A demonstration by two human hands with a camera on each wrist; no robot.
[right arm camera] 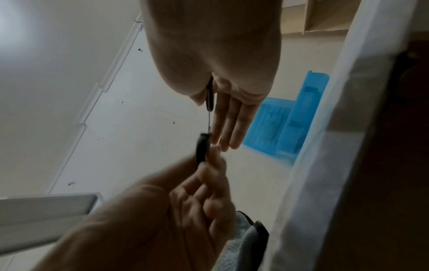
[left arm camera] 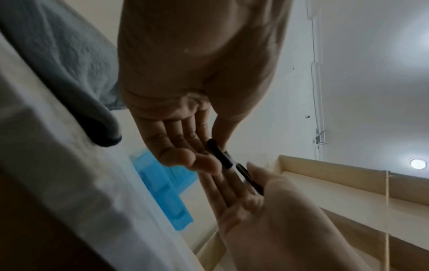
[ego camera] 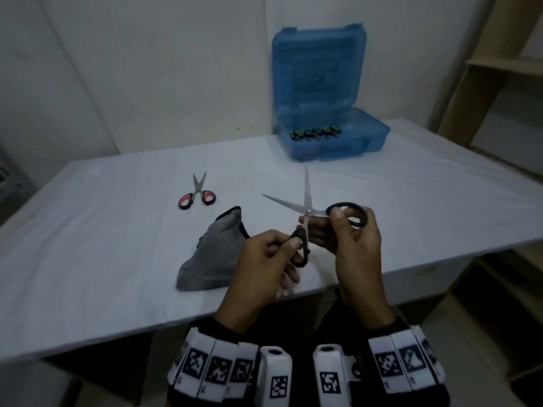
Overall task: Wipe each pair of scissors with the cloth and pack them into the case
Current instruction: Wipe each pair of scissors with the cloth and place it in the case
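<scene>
Black-handled scissors (ego camera: 307, 201) hang above the table's front edge with their blades spread wide. My left hand (ego camera: 264, 262) pinches one handle loop (ego camera: 301, 248), and my right hand (ego camera: 352, 245) pinches the other loop (ego camera: 351, 212). In the left wrist view the left handle (left arm camera: 219, 154) shows between thumb and fingers; in the right wrist view the handle (right arm camera: 210, 97) sits under my thumb. A grey cloth (ego camera: 214, 254) lies crumpled on the table, left of my hands. Red-and-black scissors (ego camera: 198, 192) lie further back. The blue case (ego camera: 329, 136) stands open at the back with several dark items inside.
The white-covered table (ego camera: 117, 230) stands against a white wall. Wooden shelving (ego camera: 505, 83) rises at the right.
</scene>
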